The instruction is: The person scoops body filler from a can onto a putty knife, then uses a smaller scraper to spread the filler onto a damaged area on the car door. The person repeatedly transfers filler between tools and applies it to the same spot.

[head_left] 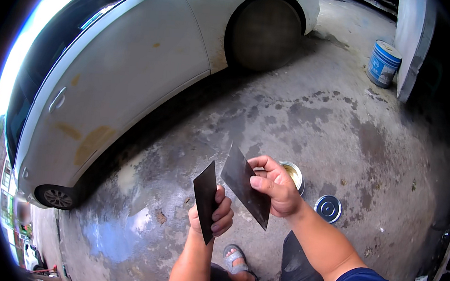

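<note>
My left hand (216, 214) is closed around a dark, flat putty spreader (204, 197), which stands nearly upright. Between the thumb and fingers of my right hand (278, 189) is a second dark putty spreader (245, 187), wider and tilted. The two blades are close together with a narrow gap between them. Just beyond my right hand, an open round can (297, 173) with yellowish paste inside is partly covered by the hand. Its likely lid, a dark round disc with a pale rim (328, 208), lies on the floor close by.
A white car (135, 75) with yellowish patches on its side panels spans the left and top. A blue and white bucket (384, 64) stands beside a pale pillar (413, 44) at the far right. The concrete floor (310, 131) is stained; my sandalled foot (237, 263) rests below.
</note>
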A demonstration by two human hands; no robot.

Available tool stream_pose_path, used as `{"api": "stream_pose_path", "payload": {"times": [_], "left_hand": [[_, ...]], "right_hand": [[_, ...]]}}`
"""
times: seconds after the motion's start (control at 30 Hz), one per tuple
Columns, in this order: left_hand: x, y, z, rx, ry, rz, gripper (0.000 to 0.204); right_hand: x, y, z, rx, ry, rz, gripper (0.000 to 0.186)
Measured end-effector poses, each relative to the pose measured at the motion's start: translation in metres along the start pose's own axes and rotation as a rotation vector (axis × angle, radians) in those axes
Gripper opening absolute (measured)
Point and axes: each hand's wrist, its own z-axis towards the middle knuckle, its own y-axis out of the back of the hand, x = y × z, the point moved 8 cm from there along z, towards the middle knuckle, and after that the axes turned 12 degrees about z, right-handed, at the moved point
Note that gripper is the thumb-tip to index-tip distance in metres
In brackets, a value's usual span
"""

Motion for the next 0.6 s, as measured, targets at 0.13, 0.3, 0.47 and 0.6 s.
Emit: {"api": "stream_pose_path", "payload": {"times": [0.13,0.3,0.47,0.6], "left_hand": [[-0.005,0.001,-0.007,0.006,-0.039,0.021,0.033],[-0.026,0.028,-0.008,-0.369,-0.218,0.431,0.031],[-0.056,0.019,-0.019,-0.787,-0.545,0.870,0.013],[-0.054,0.006,-0.022,-0.828,-0.525,1.446,0.016]], "right_hand": [[-0.048,0.023,-0.032,-0.090,-0.234,-0.117,0.036],[-0.017,-0.005,-0.002,-0.052,-0.056,0.071,0.033],[-0.037,0.035,-0.037,-0.128,-0.215,-0.049,0.035],[-0.021,0.032,-0.017,-0.114,-0.152,0.125,0.032]]}}
